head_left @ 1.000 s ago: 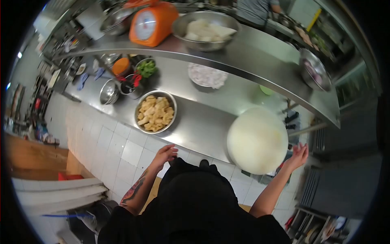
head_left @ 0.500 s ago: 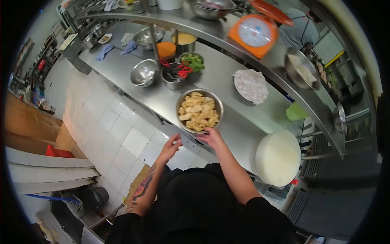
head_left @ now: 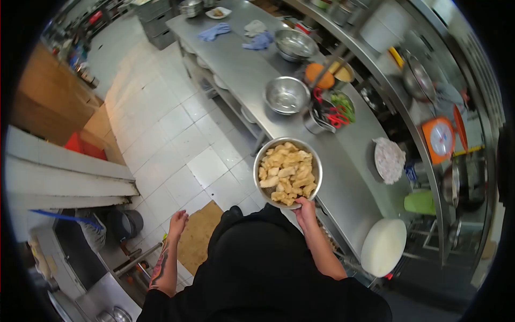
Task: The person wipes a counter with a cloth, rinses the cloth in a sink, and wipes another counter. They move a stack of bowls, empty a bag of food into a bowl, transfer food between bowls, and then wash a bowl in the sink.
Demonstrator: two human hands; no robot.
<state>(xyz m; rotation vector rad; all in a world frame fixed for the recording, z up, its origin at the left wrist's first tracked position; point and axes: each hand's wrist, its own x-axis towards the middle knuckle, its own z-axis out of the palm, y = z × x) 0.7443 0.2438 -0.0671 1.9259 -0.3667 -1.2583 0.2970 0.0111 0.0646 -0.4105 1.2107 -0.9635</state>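
My right hand (head_left: 304, 208) grips the near rim of a steel bowl (head_left: 261, 159) filled with pale yellow fried pieces (head_left: 287, 173). The bowl hangs partly off the front edge of the long steel counter (head_left: 241, 70). My left hand (head_left: 177, 221) hangs free over the tiled floor to the left, fingers apart, holding nothing. My dark clothing fills the bottom centre of the view.
On the counter stand an empty steel bowl (head_left: 287, 95), a tin with red-handled scissors (head_left: 325, 118), a plate of chopped white food (head_left: 389, 159), a round white cutting board (head_left: 383, 247) and blue cloths (head_left: 214, 31). An orange scale (head_left: 441, 139) sits on the shelf. A brown mat (head_left: 199, 234) lies on the floor.
My right hand took hold of the bowl's rim and drew it toward the counter edge. My left hand dropped away to the left. The view swung left.
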